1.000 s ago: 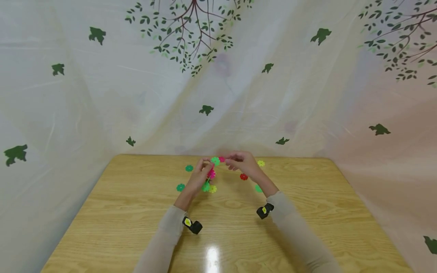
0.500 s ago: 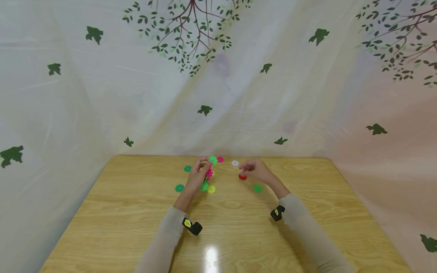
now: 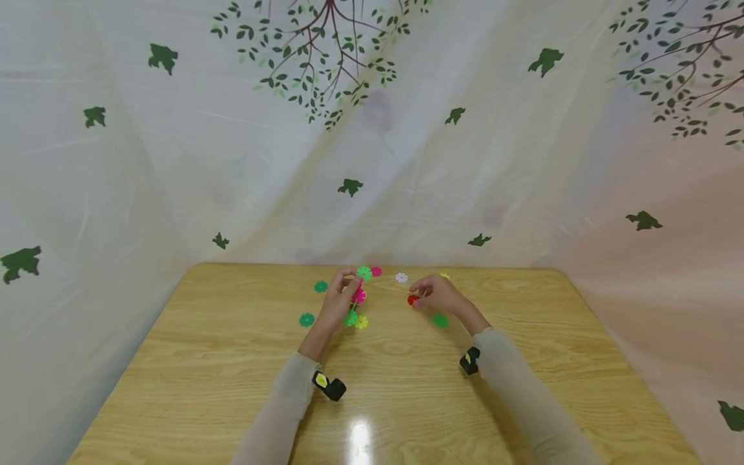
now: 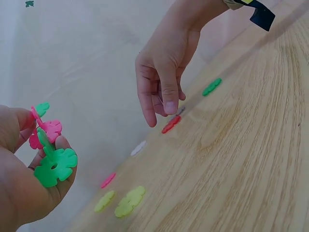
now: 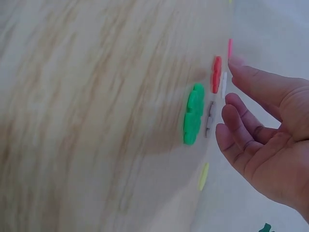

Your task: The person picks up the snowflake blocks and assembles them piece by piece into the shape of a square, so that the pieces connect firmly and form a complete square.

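Observation:
Between its fingers and thumb, my left hand holds a joined string of flower-shaped plastic pieces, green and pink, slotted into one another. My right hand hovers just over the table, its fingers loosely bent and nothing between them. Below its fingertips lie a red flower piece and a greyish flower piece; a small gap separates hand and pieces in the right wrist view. A green flower piece lies flat nearby. Part of the string is hidden behind my left fingers.
On the wooden table lie a white flower piece, a pink one and yellow ones. Two teal pieces lie left of my left hand. A patterned cloth hangs behind the table's far edge.
My right hand has moved away from the string, rightward and down to above the red piece. The white piece has come into sight. My left hand stays nearly in place with the string.

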`<state>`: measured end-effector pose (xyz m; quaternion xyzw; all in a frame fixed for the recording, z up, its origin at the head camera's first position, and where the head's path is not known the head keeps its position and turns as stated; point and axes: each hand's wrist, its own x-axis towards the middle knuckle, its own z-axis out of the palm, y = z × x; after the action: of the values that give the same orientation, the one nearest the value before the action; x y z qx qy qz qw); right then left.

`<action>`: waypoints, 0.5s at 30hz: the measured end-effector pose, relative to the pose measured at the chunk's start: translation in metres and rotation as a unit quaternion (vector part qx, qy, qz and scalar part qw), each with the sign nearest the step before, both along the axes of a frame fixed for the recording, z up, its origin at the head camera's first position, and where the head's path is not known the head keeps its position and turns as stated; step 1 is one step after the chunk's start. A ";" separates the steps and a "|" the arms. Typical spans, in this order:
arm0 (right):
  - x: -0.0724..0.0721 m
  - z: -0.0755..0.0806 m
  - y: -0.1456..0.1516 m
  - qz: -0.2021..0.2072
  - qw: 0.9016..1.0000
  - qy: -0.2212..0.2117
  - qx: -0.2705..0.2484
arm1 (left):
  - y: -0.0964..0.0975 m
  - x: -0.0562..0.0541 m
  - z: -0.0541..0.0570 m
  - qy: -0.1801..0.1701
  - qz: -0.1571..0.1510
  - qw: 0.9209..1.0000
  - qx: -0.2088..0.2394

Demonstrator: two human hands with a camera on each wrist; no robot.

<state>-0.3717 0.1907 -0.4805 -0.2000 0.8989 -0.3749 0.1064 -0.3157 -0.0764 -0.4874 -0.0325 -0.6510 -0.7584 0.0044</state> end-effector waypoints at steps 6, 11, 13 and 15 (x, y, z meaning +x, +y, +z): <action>-0.004 -0.004 0.001 -0.003 1.000 0.004 0.002 | -0.001 0.000 0.000 -0.005 -0.014 1.000 -0.001; -0.005 -0.007 0.002 -0.002 1.000 0.012 -0.013 | -0.003 -0.001 0.000 -0.014 -0.027 1.000 -0.003; -0.005 -0.008 0.003 -0.004 1.000 0.012 -0.019 | -0.003 0.002 0.005 -0.018 -0.031 0.999 -0.005; -0.005 -0.011 0.004 -0.006 1.000 0.009 -0.026 | -0.003 0.007 0.012 -0.017 -0.032 0.999 -0.005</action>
<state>-0.3769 0.1949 -0.4915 -0.2008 0.8911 -0.3967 0.0907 -0.3088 -0.0797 -0.4753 -0.0407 -0.6537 -0.7551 -0.0306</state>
